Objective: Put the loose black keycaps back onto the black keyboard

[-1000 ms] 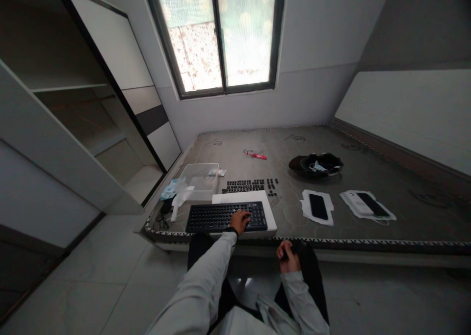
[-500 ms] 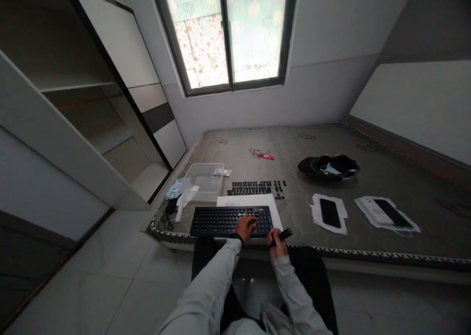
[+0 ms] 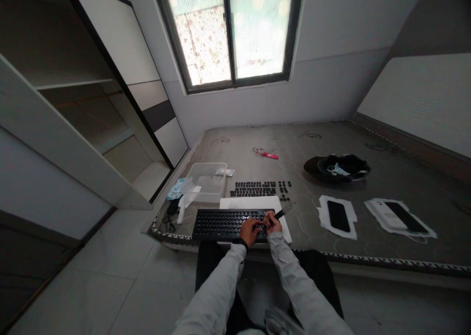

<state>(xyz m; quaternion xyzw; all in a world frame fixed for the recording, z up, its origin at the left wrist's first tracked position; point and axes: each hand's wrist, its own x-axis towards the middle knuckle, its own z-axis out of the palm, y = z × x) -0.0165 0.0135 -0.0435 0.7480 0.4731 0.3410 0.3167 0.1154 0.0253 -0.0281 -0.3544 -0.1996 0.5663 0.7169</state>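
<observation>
A black keyboard [image 3: 221, 223] lies in front of me at the mattress edge, partly on a white sheet [image 3: 239, 203]. Many of its key positions look bare, with small light spots. My left hand [image 3: 250, 231] is over its right part, thumb and fingers drawn together; whatever is between them is too small to make out. Close beside it, my right hand [image 3: 273, 222] is closed around a slim black-handled brush [image 3: 280, 213], whose pale, blurred end points away to the right. Behind the sheet, loose black keycaps [image 3: 253, 189] are laid out in rows.
On the left stand a clear plastic box [image 3: 211, 183] and a blue mask [image 3: 175, 190], with a black cable [image 3: 166, 223]. A red-handled item [image 3: 270, 155] lies farther back. To the right are a black cap [image 3: 336, 168] and two phones [image 3: 338, 216] on white wrappings.
My right hand has moved up and left over the keyboard, bringing the brush beside my left hand. The brush now points farther away from me. My left hand's fingers have drawn closer together.
</observation>
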